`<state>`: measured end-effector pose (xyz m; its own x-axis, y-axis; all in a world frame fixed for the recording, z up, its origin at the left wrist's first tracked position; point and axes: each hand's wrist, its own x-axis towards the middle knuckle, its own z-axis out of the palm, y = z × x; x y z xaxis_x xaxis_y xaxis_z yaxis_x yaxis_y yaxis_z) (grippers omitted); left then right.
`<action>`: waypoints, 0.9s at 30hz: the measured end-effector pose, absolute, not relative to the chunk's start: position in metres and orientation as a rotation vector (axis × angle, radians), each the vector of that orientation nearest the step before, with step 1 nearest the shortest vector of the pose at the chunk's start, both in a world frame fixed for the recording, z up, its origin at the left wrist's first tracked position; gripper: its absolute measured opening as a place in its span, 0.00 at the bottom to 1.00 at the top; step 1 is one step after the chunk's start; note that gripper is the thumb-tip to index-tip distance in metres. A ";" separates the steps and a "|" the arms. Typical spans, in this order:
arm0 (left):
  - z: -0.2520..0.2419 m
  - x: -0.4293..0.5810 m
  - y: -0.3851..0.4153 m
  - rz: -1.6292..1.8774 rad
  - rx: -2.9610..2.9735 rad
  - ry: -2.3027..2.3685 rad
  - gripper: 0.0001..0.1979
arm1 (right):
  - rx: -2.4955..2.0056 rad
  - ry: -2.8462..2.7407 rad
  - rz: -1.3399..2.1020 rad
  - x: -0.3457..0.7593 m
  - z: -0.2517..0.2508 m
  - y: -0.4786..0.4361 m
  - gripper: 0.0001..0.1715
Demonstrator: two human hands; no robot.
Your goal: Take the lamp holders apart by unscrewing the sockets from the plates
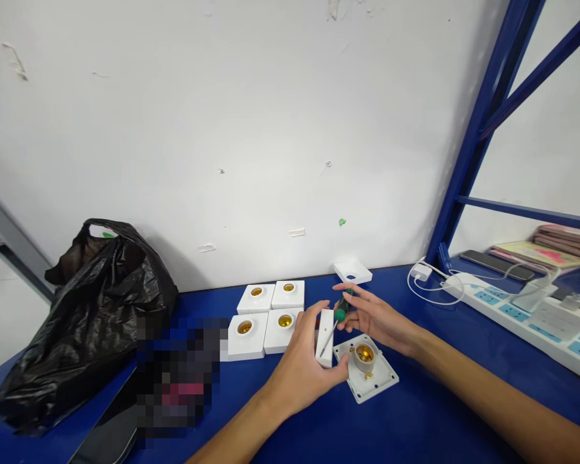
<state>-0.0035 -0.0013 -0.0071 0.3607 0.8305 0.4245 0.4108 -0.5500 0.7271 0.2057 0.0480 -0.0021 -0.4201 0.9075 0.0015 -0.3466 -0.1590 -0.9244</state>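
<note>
Beneath a scuffed white wall (270, 129) runs a blue table (343, 432); at lower centre, the left hand (294, 367) has thumb and fingers clamped around a white cover (321, 325) stood on edge, seemingly to turn its narrow side towards the green-and-black screwdriver (341, 311), whose handle the right hand (372, 316) grips in its fingers; the socket base (381, 377) lies just below that hand, perhaps for easy reach; 4 white sockets (245, 328) sit packed 2 by 2 left of centre, likely to save room.
</note>
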 end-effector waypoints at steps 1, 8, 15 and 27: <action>-0.008 -0.004 -0.001 1.070 2.122 1.075 0.42 | -0.744 -1.158 1.715 0.206 -0.002 0.049 0.24; -0.010 -0.004 0.000 1.047 2.167 1.145 0.39 | -0.774 -1.126 1.440 0.214 0.000 0.057 0.24; -0.007 -0.006 -0.002 0.973 2.166 1.209 0.40 | -0.778 -1.234 1.167 0.217 0.015 0.050 0.25; -0.003 -0.006 -0.001 0.848 2.108 1.268 0.44 | -0.826 -1.371 0.870 0.220 0.021 0.050 0.24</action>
<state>-0.0065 -0.0006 -0.0035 0.3617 0.9009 0.2401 0.5657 -0.4168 0.7115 0.2203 0.0501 0.0215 0.0082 0.8885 0.4588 -0.0362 0.4588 -0.8878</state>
